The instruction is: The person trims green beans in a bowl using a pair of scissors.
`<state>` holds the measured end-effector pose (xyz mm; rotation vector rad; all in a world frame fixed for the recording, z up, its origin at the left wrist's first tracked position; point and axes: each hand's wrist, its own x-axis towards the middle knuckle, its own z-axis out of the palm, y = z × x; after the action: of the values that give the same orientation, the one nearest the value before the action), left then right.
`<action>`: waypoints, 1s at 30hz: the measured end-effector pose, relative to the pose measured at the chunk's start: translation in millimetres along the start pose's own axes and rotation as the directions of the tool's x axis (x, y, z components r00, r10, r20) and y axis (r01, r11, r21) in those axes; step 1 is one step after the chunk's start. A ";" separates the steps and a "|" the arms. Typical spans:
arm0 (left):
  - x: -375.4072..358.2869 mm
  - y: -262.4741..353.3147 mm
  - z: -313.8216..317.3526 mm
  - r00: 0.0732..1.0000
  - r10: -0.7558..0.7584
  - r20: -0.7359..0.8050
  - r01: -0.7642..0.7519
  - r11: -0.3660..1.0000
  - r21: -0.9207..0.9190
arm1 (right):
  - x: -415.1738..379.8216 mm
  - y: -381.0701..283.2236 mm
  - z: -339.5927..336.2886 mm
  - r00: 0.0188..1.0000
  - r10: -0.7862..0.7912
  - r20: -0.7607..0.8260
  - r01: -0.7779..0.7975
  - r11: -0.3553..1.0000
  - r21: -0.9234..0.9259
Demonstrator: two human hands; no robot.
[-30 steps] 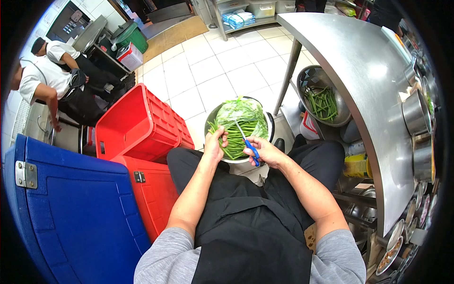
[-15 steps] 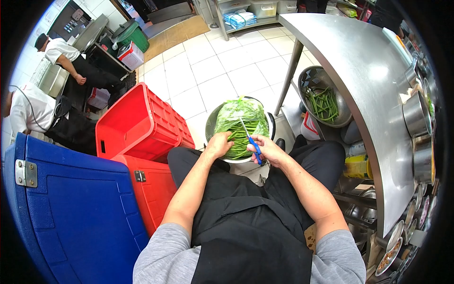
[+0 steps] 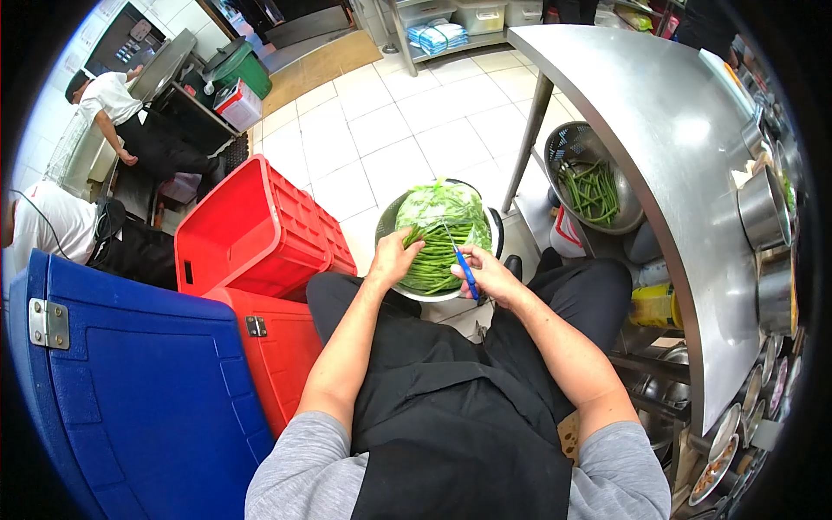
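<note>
Between my knees sits a metal colander (image 3: 387,227) heaped with green beans (image 3: 433,264). A clear plastic bag (image 3: 442,204) with more green stuff in it covers the far part of the heap. My left hand (image 3: 396,258) is at the near left of the heap, its fingers closed around a few green beans. In my right hand (image 3: 487,273) are blue-handled scissors (image 3: 465,270), held over the beans with the blades pointing away from me and to the left. The blades' tips lie close to the beans by my left fingers.
On my left stand red crates (image 3: 230,230) and a blue lidded box (image 3: 147,381). A steel table (image 3: 641,104) curves along my right, with another colander (image 3: 628,204) of beans beneath it. Two people in white tops (image 3: 108,95) work at the far left.
My left hand has risen slightly and moved left, with bean ends now showing at its fingertips. The scissors have turned to a steeper angle and look more closed.
</note>
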<state>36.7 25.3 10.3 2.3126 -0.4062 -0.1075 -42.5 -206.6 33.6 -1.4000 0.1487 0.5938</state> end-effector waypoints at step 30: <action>-0.5 12.0 1.2 0.941 -0.338 -0.029 -0.068 -0.105 -0.992 | -1.9 0.8 0.9 0.981 0.059 0.185 -0.090 0.982 0.165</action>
<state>32.9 16.8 17.9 0.6800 0.1504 -0.1212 -44.7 -206.3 33.9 -1.1711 0.1059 0.7495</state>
